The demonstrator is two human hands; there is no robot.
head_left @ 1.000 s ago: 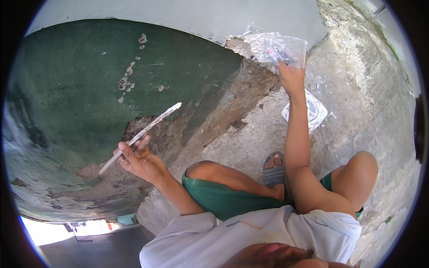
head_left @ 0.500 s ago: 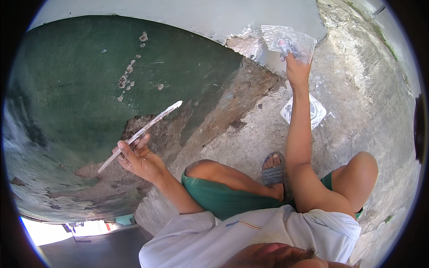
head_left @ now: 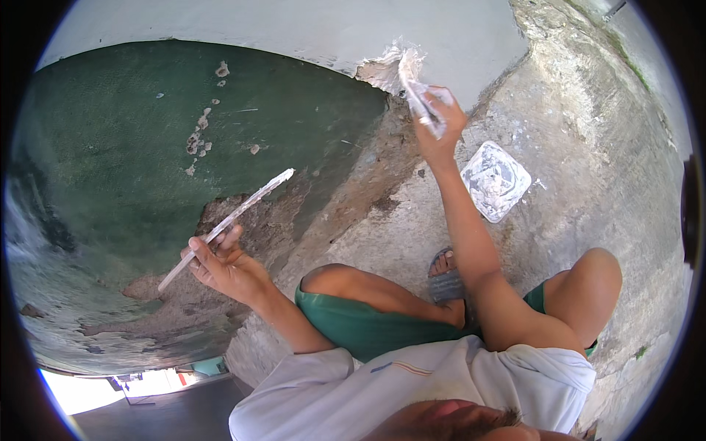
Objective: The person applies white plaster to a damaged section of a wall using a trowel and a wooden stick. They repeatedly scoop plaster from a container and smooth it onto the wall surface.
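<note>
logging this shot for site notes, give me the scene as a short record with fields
left hand: holds a long thin strip, white-smeared, slanting up to the right
right hand: grips a white-smeared flat tool, its far end at the broken patch
wall: chipped green area below pale grey area; broken patch at their border
ground: rough grey surface; square lid or tray, white-smeared, right of the right forearm
clothing: white shirt, green shorts, grey sandal
</note>
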